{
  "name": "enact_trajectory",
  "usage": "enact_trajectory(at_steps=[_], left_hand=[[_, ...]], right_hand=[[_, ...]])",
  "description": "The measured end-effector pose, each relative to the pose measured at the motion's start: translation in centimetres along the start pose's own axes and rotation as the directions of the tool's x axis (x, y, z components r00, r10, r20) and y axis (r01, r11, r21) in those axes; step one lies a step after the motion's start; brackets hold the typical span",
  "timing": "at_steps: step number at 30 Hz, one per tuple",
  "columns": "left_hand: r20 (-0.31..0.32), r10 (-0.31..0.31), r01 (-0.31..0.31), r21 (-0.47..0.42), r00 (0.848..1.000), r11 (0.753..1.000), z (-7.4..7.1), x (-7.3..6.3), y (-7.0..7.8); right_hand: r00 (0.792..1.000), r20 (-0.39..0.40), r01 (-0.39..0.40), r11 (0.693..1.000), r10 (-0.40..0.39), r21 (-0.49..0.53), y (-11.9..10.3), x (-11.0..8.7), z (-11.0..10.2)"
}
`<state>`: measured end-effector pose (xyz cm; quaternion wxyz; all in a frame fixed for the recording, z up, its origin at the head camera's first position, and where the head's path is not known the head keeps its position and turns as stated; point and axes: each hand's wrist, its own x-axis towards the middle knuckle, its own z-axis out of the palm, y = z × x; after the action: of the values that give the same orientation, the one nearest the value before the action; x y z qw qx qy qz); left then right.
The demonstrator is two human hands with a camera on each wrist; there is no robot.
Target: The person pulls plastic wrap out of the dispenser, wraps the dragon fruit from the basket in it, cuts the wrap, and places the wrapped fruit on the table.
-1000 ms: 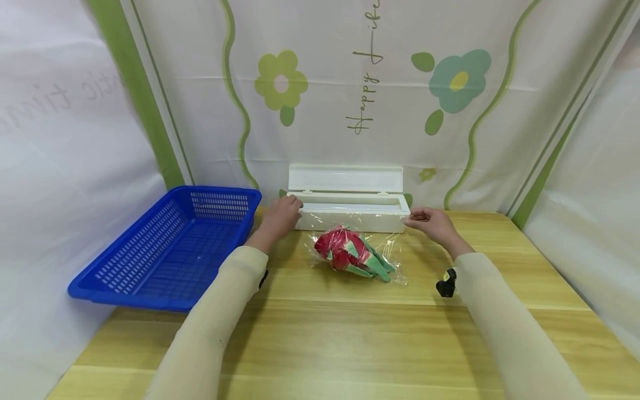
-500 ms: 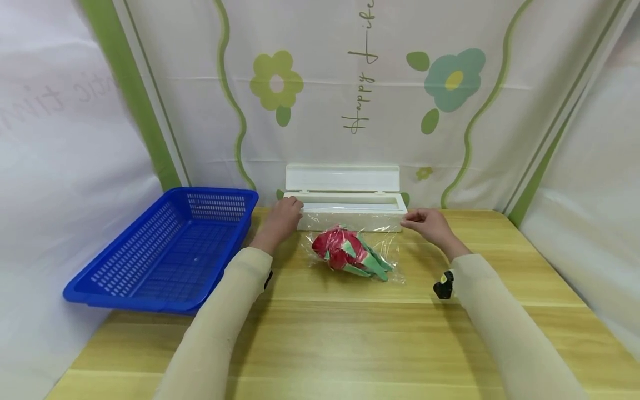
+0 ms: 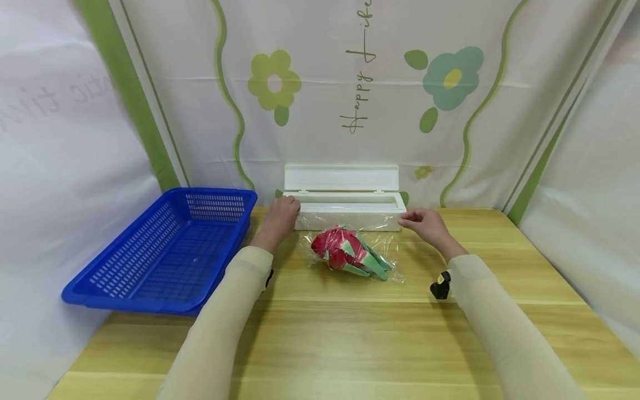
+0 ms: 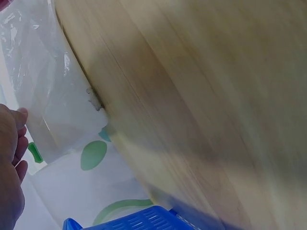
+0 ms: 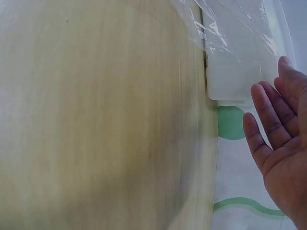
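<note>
A white cling film dispenser (image 3: 370,222) stands at the back of the table, its lid (image 3: 341,178) raised. Clear cling film (image 3: 387,241) hangs over its front and spreads around a red dragon fruit (image 3: 342,247) with green leaf tips, lying on its side. My left hand (image 3: 281,218) pinches the film at the dispenser's left front corner; in the left wrist view its thumb and forefinger meet at the film's edge. At the right front corner, my right hand (image 3: 425,226) pinches the film between thumb and forefinger, the other fingers (image 5: 271,112) loosely extended.
A blue perforated plastic basket (image 3: 122,304) sits at the left, close to my left forearm. The wooden table (image 3: 345,344) runs back to a white printed curtain (image 3: 320,133), with more curtain on both sides.
The view has shifted slightly, moving everything a little to the left in frame. Both hands keep their places at the dispenser's corners; the dragon fruit stays put.
</note>
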<state>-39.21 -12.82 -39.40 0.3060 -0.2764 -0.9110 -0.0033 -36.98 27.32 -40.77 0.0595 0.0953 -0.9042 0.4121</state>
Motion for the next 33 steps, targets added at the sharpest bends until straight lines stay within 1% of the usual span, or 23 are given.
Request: enact_trajectory(at_steps=[2,5,10,13,18,21,25,33], left_hand=[[-0.010,-0.002,0.002,-0.003,1.000,1.000,0.0,0.0,-0.1],[-0.004,-0.011,0.011,-0.010,1.000,1.000,-0.2,-0.1,-0.1],[0.023,-0.028,0.028,-0.015,0.999,0.999,-0.6,-0.2,-0.1],[0.055,-0.044,0.046,-0.026,0.998,0.999,-0.8,-0.2,-0.1],[0.113,-0.079,0.085,-0.050,0.990,0.995,-1.3,0.0,-0.2],[0.126,-0.090,0.098,-0.054,0.988,0.994,-1.5,0.0,-0.2],[0.148,-0.100,0.108,-0.051,0.984,0.993,-1.8,0.1,-0.2],[0.220,-0.142,0.159,-0.060,0.965,0.986,-2.8,0.1,0.2]], right_hand=[[1.000,0.004,-0.005,1.000,0.005,0.010,-0.1,0.0,0.0],[1.000,0.013,-0.009,1.000,0.009,0.028,-0.2,-0.1,0.1],[1.000,0.021,-0.004,0.999,0.003,0.052,-0.3,-0.1,0.0],[1.000,0.029,0.000,0.998,-0.002,0.061,-0.5,-0.2,-0.1],[0.999,0.034,0.012,0.998,-0.014,0.067,-0.5,-0.3,-0.2],[0.999,0.032,0.031,0.997,-0.033,0.068,-0.4,-0.4,-0.3],[0.999,0.030,0.037,0.996,-0.040,0.078,-0.3,-0.5,-0.4],[0.998,0.036,0.041,0.996,-0.044,0.077,-0.4,-0.9,-0.5]])
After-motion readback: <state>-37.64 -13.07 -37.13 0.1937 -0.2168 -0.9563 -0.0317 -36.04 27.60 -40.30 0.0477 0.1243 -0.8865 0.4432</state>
